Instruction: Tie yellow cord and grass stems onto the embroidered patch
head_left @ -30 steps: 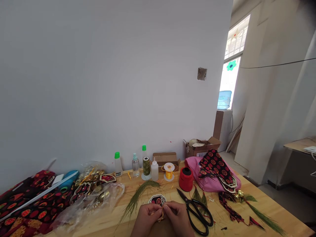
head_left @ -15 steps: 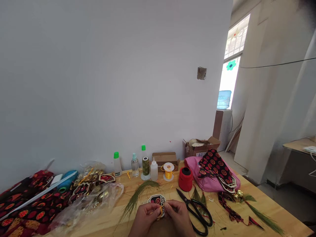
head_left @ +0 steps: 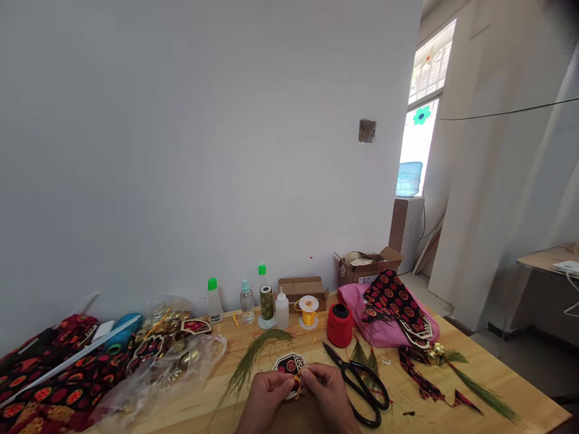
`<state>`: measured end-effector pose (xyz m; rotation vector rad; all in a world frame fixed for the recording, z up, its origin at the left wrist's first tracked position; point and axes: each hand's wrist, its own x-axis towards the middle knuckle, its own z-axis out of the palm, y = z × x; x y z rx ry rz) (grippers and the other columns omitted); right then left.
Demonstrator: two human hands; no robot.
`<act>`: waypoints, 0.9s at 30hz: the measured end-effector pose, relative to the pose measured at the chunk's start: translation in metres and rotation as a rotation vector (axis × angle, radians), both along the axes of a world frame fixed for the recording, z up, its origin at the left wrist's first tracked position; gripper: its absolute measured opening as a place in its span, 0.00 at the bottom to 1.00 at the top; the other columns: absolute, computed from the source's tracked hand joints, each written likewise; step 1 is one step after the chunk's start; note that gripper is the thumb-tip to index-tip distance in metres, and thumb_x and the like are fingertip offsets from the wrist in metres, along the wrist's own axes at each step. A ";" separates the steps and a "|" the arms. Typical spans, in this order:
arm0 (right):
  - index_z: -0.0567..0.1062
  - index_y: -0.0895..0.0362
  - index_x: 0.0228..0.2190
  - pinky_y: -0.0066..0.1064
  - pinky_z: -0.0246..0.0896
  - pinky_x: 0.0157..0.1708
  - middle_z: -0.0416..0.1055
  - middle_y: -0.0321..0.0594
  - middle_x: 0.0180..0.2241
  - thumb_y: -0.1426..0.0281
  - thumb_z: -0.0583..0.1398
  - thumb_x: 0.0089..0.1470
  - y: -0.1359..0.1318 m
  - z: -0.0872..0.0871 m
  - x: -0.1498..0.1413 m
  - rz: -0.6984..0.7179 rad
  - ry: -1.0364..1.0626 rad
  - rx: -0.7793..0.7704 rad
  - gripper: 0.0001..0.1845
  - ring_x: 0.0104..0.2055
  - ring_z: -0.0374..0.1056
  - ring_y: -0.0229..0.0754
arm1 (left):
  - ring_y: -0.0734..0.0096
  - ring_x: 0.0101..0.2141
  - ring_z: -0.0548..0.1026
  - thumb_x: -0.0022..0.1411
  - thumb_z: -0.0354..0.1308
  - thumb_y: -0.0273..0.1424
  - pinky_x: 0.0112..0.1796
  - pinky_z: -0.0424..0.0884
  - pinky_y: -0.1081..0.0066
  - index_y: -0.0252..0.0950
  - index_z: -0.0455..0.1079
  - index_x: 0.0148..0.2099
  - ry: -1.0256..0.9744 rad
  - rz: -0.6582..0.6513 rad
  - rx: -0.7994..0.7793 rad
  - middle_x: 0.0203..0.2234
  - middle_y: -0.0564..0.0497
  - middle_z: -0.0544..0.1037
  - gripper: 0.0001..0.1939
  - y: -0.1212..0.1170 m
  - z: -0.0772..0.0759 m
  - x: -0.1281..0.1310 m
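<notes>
My left hand (head_left: 265, 396) and my right hand (head_left: 326, 392) meet at the bottom middle of the head view, over the wooden table (head_left: 479, 374). Both are closed in a pinch on a short length of yellow thread (head_left: 297, 382). Just beyond the fingertips lies a small red-and-black patterned ornament (head_left: 288, 364) with a white edge. Black scissors (head_left: 359, 384) lie right of my right hand. A bundle of green threads (head_left: 248, 361) fans out to the left of my left hand.
Along the wall stand bottles with green caps (head_left: 212, 299), a green thread spool (head_left: 266, 303), a white glue bottle (head_left: 281, 310), a yellow spool (head_left: 308, 312), a red spool (head_left: 339, 325). Pink and patterned cloth (head_left: 389, 313) lies right, plastic bags and fabric (head_left: 58, 380) left.
My hands stay together on the yellow thread with only small finger movements. The view has shifted slightly.
</notes>
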<state>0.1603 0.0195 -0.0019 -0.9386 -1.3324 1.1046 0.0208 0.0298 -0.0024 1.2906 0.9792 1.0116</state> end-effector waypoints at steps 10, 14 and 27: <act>0.68 0.62 0.14 0.23 0.47 0.19 0.57 0.33 0.14 0.61 0.55 0.43 -0.002 0.003 0.004 -0.013 0.042 0.005 0.18 0.19 0.52 0.33 | 0.72 0.23 0.71 0.45 0.57 0.36 0.26 0.63 0.77 0.31 0.74 0.29 -0.021 -0.077 0.030 0.20 0.49 0.78 0.13 -0.003 0.008 0.002; 0.68 0.63 0.15 0.22 0.47 0.18 0.57 0.33 0.14 0.61 0.55 0.42 -0.002 0.002 0.001 -0.049 -0.008 -0.011 0.17 0.18 0.52 0.32 | 0.72 0.25 0.71 0.44 0.58 0.35 0.28 0.64 0.76 0.32 0.74 0.30 -0.067 -0.068 0.009 0.22 0.50 0.78 0.12 -0.002 0.006 -0.001; 0.69 0.63 0.14 0.22 0.46 0.18 0.56 0.32 0.13 0.62 0.56 0.41 -0.002 -0.001 0.004 -0.132 -0.058 -0.006 0.16 0.18 0.50 0.32 | 0.74 0.22 0.69 0.44 0.58 0.35 0.24 0.61 0.78 0.30 0.74 0.24 0.082 -0.040 0.043 0.18 0.51 0.76 0.11 -0.011 0.014 0.004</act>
